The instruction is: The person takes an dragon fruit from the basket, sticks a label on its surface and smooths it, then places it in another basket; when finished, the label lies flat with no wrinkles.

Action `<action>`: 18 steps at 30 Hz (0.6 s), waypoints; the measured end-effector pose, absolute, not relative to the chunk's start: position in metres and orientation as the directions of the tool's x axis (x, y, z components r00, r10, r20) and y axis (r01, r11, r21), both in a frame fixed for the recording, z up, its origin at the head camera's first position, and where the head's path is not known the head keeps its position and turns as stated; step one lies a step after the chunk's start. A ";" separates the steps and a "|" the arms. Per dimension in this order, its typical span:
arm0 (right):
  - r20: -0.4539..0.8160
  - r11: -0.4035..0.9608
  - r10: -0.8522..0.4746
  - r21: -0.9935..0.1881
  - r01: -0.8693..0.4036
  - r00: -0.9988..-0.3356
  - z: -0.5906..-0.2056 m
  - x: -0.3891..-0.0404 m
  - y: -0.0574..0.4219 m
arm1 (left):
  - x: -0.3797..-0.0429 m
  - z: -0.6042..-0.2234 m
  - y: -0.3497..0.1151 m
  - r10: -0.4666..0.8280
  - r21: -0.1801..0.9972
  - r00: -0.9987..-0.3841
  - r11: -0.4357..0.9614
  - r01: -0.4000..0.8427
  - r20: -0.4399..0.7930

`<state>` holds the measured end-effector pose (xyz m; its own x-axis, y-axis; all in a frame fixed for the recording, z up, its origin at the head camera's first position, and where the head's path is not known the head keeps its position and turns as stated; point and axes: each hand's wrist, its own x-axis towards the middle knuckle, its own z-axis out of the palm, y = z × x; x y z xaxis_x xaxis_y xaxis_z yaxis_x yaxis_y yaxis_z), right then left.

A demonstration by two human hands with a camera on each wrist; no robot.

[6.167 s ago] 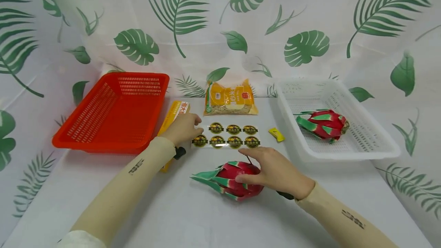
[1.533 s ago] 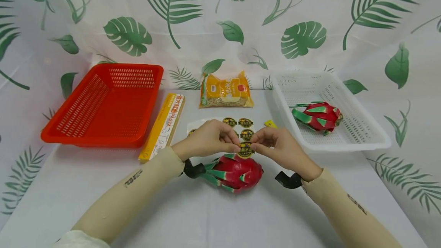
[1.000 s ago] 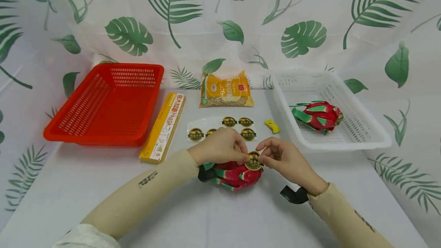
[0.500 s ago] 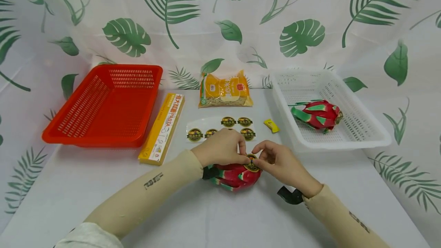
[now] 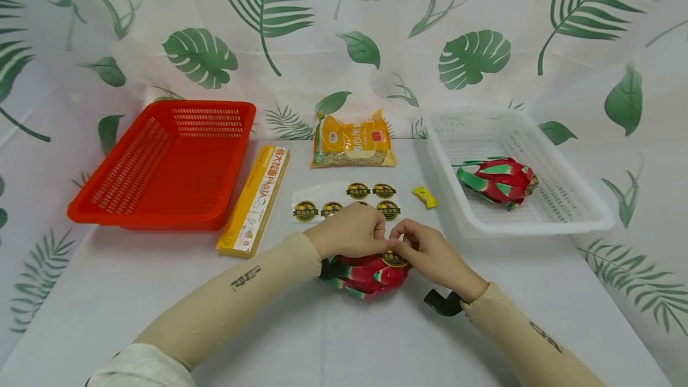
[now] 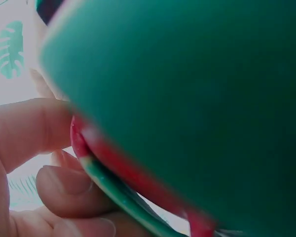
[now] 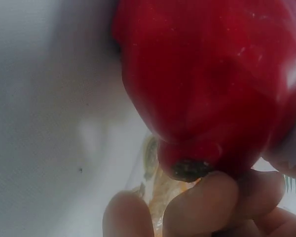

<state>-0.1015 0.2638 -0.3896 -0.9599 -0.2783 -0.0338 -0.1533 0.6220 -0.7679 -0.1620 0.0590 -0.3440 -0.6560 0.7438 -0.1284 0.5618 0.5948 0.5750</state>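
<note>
A red dragon fruit (image 5: 368, 282) with green scales lies on the white table (image 5: 333, 339), in front of a sheet of round stickers (image 5: 322, 192). A black and gold round sticker (image 5: 396, 260) lies against its upper right side. My left hand (image 5: 352, 230) reaches over the fruit, its thumb and finger at the sticker's left edge. My right hand (image 5: 430, 255) has thumb and fingertip at the sticker's top edge. In the left wrist view a green scale fills most of the picture, beside curled fingers (image 6: 64, 190). The right wrist view has the fruit's stem end (image 7: 190, 169) close to fingertips.
A red basket (image 5: 161, 220) stands at the left, beside a yellow pasta box (image 5: 252, 202). At the back lies an orange food bag (image 5: 353, 141). A yellow wrapped candy (image 5: 425, 197) lies near the white basket (image 5: 543, 229), which holds another dragon fruit (image 5: 500, 181).
Both hands have carried the sticker from the sheet's front edge down onto the dragon fruit. Over the last half second the right hand has moved slightly left, closer to the left hand.
</note>
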 end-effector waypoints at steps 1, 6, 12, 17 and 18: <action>-0.031 0.621 -0.279 -0.768 -0.156 -0.960 -0.390 -0.102 0.264 | -0.162 -0.344 0.059 0.746 0.576 -0.654 0.592 0.564 -0.126; 0.014 0.607 -0.302 -0.768 -0.203 -0.953 -0.390 -0.100 0.266 | -0.162 -0.344 0.058 0.768 0.580 -0.630 0.565 0.587 -0.111; 0.087 0.597 -0.321 -0.754 -0.273 -0.943 -0.392 -0.096 0.269 | -0.164 -0.344 0.055 0.803 0.598 -0.584 0.527 0.604 -0.117; 0.133 0.595 -0.307 -0.746 -0.299 -0.942 -0.397 -0.089 0.275 | -0.164 -0.344 0.053 0.807 0.613 -0.575 0.522 0.593 -0.131; 0.137 0.588 -0.301 -0.752 -0.297 -0.944 -0.397 -0.087 0.276 | -0.164 -0.344 0.052 0.807 0.615 -0.575 0.522 0.591 -0.132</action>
<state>-0.0870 0.2765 -0.3973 -0.9437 -0.3008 0.1375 -0.2971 0.5883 -0.7521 -0.1642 0.0520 -0.3437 -0.5751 0.8073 -0.1321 0.5908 0.5216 0.6155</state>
